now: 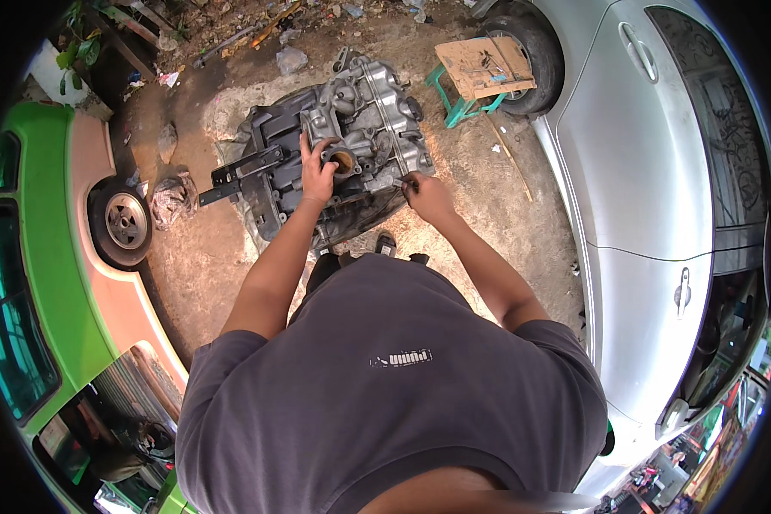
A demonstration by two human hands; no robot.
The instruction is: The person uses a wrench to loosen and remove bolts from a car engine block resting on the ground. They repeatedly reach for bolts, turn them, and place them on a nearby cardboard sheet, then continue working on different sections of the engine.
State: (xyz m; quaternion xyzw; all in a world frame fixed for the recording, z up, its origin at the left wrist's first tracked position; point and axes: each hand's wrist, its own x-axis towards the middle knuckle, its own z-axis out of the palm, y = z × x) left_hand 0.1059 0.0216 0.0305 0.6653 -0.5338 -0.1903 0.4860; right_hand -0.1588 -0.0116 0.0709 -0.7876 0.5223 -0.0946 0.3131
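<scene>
A grey metal car engine (364, 111) lies on the ground in front of me, its cast housing and pipes facing up. My left hand (319, 176) rests on the engine with its fingers stretched apart, beside a round opening (343, 161) with a brownish inside. At the engine's near right edge, my right hand (428, 195) has its fingertips pinched together close to the metal. Whatever sits between those fingertips is too small to make out. A dark flat metal bracket (240, 169) sticks out from the engine's left side.
A silver car (634, 171) stands along the right, a green and peach vehicle (77, 231) along the left. Beyond the engine to the right, a green stool (463, 110) carries a wooden board (475, 64) with small items. A crumpled plastic bag (174, 199) lies by the left wheel (122, 224).
</scene>
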